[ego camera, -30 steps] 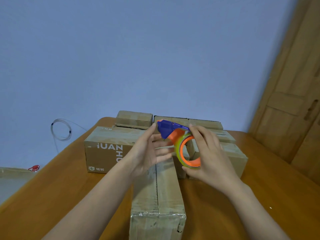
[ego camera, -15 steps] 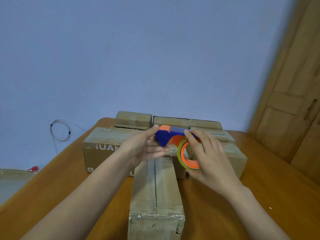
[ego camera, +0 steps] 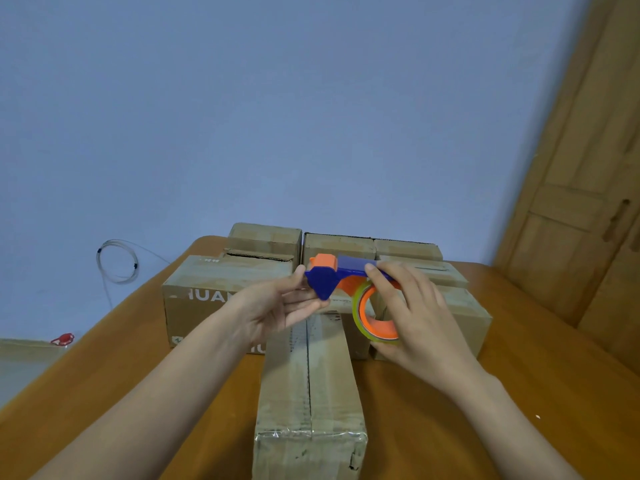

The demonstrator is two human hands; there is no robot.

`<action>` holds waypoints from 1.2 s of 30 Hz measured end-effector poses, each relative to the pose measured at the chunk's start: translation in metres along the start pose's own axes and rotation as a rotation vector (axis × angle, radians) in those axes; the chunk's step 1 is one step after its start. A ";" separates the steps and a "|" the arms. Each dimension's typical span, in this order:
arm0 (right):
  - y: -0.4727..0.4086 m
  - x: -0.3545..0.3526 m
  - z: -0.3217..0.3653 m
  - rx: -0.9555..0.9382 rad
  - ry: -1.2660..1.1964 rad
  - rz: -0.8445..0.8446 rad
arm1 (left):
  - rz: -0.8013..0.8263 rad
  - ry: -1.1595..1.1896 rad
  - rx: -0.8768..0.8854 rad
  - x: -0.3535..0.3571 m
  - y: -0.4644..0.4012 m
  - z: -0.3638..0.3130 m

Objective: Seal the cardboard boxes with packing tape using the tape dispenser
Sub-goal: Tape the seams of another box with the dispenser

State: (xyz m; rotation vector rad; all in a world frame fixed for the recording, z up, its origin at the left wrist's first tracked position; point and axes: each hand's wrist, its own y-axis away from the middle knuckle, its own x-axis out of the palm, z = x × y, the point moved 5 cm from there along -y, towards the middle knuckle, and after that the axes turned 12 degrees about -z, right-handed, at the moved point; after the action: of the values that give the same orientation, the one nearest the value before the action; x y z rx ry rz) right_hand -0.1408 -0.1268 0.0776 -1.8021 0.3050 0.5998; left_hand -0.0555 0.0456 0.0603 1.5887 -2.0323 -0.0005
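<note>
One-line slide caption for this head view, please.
Both hands hold the tape dispenser above the long cardboard box.

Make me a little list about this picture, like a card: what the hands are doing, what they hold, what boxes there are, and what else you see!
tool: blue and orange plastic tape dispenser with a yellowish tape roll
right hand: grips the roll
left hand: fingers at the dispenser's blue head
nearest box: long narrow cardboard box, lengthwise under the hands
other boxes: brown cardboard boxes grouped behind it
surface: wooden table
background: coiled wire by the blue wall
</note>
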 end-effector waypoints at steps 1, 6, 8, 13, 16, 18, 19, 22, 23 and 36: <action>0.000 -0.001 0.000 0.001 -0.007 -0.005 | 0.005 0.009 0.005 -0.001 0.000 0.000; -0.002 -0.001 0.003 0.029 -0.046 -0.021 | 0.028 -0.002 0.032 -0.004 0.000 0.000; -0.002 -0.001 0.004 0.025 -0.051 -0.020 | 0.011 -0.020 0.041 -0.006 -0.001 -0.001; -0.002 0.001 0.005 0.020 -0.055 -0.017 | 0.042 -0.047 0.033 -0.010 -0.001 -0.002; -0.002 0.000 0.006 0.020 -0.058 -0.018 | 0.063 -0.075 0.005 -0.010 0.000 0.000; -0.001 -0.001 0.007 0.013 -0.056 -0.021 | 0.067 -0.106 -0.002 -0.010 0.000 0.001; -0.001 -0.001 0.007 0.008 -0.054 -0.023 | 0.067 -0.121 -0.005 -0.010 0.000 0.001; 0.000 -0.002 0.006 0.010 -0.066 -0.028 | 0.060 -0.136 -0.022 -0.012 0.001 0.001; 0.001 -0.002 0.006 0.017 -0.074 -0.027 | 0.058 -0.121 -0.033 -0.013 0.000 0.001; 0.010 0.000 0.003 0.020 -0.118 0.011 | 0.065 -0.119 -0.048 -0.015 -0.006 0.000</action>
State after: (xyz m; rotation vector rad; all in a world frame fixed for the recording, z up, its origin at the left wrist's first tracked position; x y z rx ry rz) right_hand -0.1462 -0.1270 0.0693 -1.7391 0.2401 0.7056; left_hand -0.0482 0.0569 0.0520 1.5247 -2.1579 -0.1222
